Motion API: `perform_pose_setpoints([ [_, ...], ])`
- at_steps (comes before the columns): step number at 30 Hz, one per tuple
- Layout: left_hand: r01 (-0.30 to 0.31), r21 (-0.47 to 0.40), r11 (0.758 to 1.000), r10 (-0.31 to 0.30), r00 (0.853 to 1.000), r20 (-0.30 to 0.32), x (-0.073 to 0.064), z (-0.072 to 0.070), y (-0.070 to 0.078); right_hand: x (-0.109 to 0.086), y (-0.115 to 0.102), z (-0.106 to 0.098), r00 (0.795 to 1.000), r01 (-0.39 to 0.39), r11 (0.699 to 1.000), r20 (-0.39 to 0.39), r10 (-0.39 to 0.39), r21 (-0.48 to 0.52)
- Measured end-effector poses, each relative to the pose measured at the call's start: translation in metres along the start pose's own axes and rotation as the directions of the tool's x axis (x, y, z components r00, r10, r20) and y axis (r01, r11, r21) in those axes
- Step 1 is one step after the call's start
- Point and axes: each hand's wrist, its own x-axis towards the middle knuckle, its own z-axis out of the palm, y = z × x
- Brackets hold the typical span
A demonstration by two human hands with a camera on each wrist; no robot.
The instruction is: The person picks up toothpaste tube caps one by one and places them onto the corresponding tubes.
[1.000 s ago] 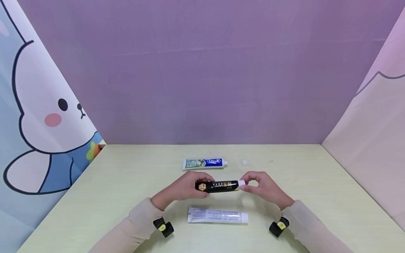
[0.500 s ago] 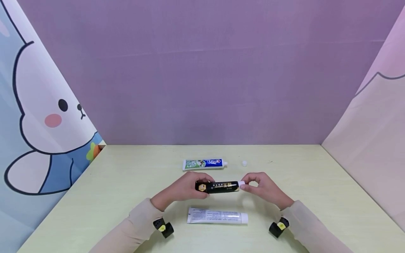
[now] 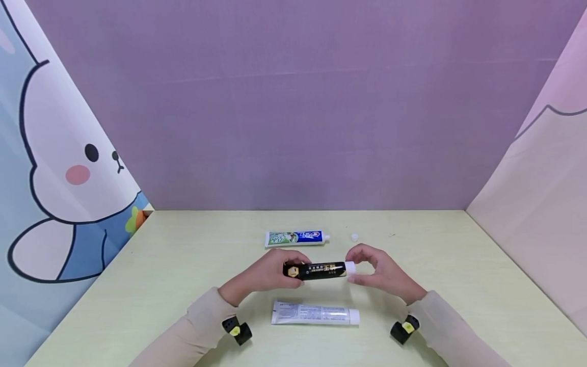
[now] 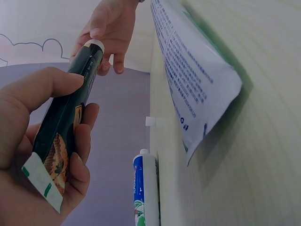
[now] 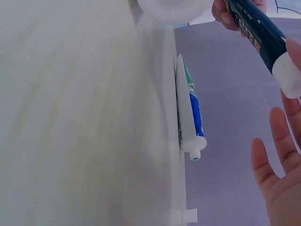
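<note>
My left hand (image 3: 281, 269) grips a black toothpaste tube (image 3: 323, 270) with gold print near its flat end, holding it above the table. The tube's white cap (image 3: 350, 268) points right and is on the tube. Around that cap, the thumb and index finger of my right hand (image 3: 382, 269) are spread apart, with the other fingers loosely extended in the right wrist view. Whether the right thumb touches the cap is hard to tell. In the left wrist view, the left thumb and fingers wrap the tube's dark body (image 4: 70, 108).
A blue and green toothpaste tube (image 3: 295, 237) lies uncapped behind the hands, its nozzle to the right. A small white cap (image 3: 354, 237) sits beside it. Nearer the front lies a white capped tube (image 3: 315, 313). A purple backdrop (image 3: 302, 112) stands behind the table.
My right thumb and index finger have parted from their pinch on the white cap, showing more of it. The left hand and the black tube stay almost still.
</note>
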Motion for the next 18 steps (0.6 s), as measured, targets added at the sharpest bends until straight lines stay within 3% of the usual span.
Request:
perform_pose_setpoints([
  [12, -0.004, 0.001, 1.000, 0.004, 1.000, 0.008, -0.0008, -0.0002, -0.0032, -0.0005, -0.0017, 0.0011, 0.995, 0.095, 0.995, -0.028, -0.095, -0.011],
  [18, 0.005, -0.001, 1.000, -0.005, 1.000, 0.012, -0.0017, -0.0012, -0.0013, -0.0007, -0.0067, 0.0004, 0.997, 0.064, 0.998, -0.037, -0.065, -0.016],
])
